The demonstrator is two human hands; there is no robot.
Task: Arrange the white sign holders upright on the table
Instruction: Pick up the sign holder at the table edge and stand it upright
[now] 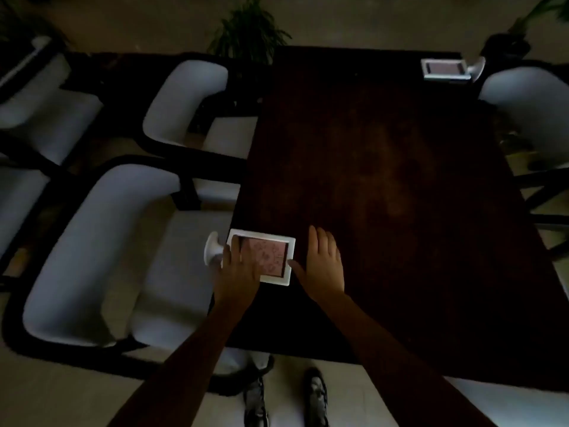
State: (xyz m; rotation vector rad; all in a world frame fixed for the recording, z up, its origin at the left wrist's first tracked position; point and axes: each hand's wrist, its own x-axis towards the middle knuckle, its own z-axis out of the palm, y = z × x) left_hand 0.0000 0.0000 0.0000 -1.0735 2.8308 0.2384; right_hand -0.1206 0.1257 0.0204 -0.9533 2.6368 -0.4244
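Head camera view, looking down in dim light at two bare forearms that reached over the near left corner of a dark brown table (385, 180). The left hand (238, 271) lay on a white sign holder (271, 257), its fingers spread flat over the left part of the frame and the pinkish patterned card inside it. Whether it gripped the frame or only pressed on it could not be told. The right hand (323, 263) rested just beside the frame's right edge, fingers extended and together, pointing away from the person, with the thumb touching the frame's lower right side.

That sign holder lay flat at the table's left edge, and its round white base (213, 248) stuck out past the edge, over a chair seat. A second sign holder (446, 69) lay on its side at the far right corner of the table, its base pointing right.

Pale cushioned chairs (92, 257) with dark frames stood along the left side, and another stood at the far right. A leafy potted plant (249, 29) stood beyond the table's far end. The person's dark shoes (315, 396) showed on the light floor below.
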